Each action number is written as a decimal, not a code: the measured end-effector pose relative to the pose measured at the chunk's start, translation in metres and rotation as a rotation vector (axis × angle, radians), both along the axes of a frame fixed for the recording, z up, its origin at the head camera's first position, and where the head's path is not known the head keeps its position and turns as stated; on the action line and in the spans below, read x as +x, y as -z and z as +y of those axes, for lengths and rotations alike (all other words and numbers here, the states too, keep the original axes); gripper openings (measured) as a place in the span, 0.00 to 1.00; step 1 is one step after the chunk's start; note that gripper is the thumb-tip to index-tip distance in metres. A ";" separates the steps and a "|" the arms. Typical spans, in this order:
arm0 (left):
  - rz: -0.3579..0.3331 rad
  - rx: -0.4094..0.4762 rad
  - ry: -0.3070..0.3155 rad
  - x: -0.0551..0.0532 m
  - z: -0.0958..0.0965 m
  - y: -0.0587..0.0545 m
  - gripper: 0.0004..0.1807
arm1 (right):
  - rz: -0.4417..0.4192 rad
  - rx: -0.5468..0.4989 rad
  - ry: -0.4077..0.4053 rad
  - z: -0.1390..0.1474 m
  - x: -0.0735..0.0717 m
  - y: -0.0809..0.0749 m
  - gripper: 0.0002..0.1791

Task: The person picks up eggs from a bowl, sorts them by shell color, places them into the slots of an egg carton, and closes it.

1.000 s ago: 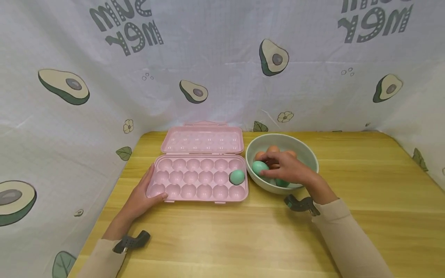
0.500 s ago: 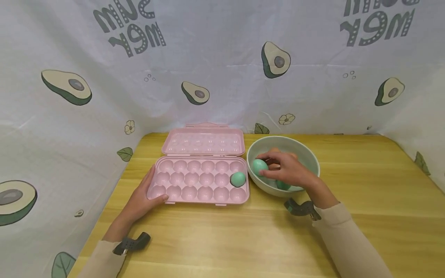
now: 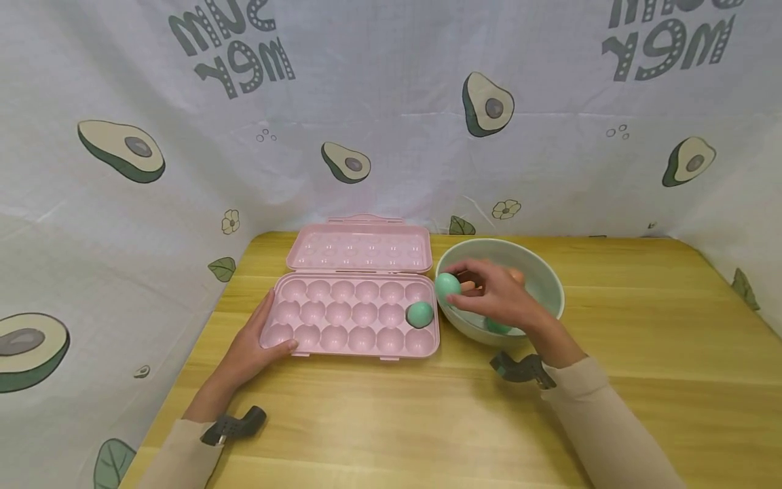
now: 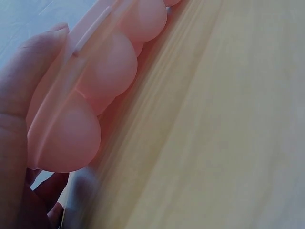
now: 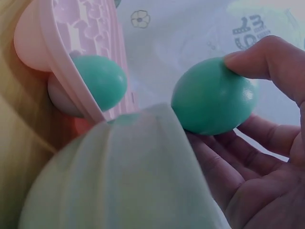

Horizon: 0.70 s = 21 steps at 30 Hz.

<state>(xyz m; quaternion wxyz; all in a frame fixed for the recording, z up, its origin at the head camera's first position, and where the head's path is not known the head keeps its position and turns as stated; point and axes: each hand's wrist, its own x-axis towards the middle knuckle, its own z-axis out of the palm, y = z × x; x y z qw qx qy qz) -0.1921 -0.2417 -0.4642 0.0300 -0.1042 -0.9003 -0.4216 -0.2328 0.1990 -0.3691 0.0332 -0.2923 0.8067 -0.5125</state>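
Note:
My right hand (image 3: pixel 501 295) pinches a green egg (image 3: pixel 448 286) between thumb and fingers, at the left rim of the pale green bowl (image 3: pixel 546 285). In the right wrist view the held egg (image 5: pixel 214 98) shows right beside the bowl's rim. A pink egg carton (image 3: pixel 351 350) lies opened out on the table, its lid (image 3: pixel 360 248) folded back. Another green egg (image 3: pixel 419 314) sits in the right end cup of the middle row. My left hand (image 3: pixel 250 350) holds the carton's left end, with the thumb at the front edge and the fingers along the side.
Inside the bowl are brown eggs (image 3: pixel 516 275) and a green egg (image 3: pixel 497 327), partly hidden by the right hand. The wooden table (image 3: pixel 379 421) meets a white printed cloth (image 3: pixel 397 176) at the back and left. Each wrist wears a dark camera mount (image 3: pixel 235 426).
My right hand has lifted the green egg from among the others and moved it slightly left, up to the bowl's rim. The left hand stays on the carton.

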 end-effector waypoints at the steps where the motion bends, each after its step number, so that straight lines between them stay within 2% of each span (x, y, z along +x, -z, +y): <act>1: 0.000 -0.003 -0.002 0.000 0.000 0.000 0.60 | -0.003 -0.024 -0.014 -0.002 -0.001 0.000 0.19; 7: 0.007 0.001 -0.003 0.001 0.000 -0.001 0.60 | 0.005 -0.101 -0.040 -0.014 -0.004 0.002 0.18; 14: -0.001 0.013 0.000 -0.001 -0.001 -0.002 0.60 | 0.048 -0.031 0.026 -0.025 -0.007 0.005 0.20; 21: -0.014 0.019 -0.001 0.000 0.000 -0.001 0.59 | 0.052 -0.028 0.003 -0.037 -0.009 0.006 0.19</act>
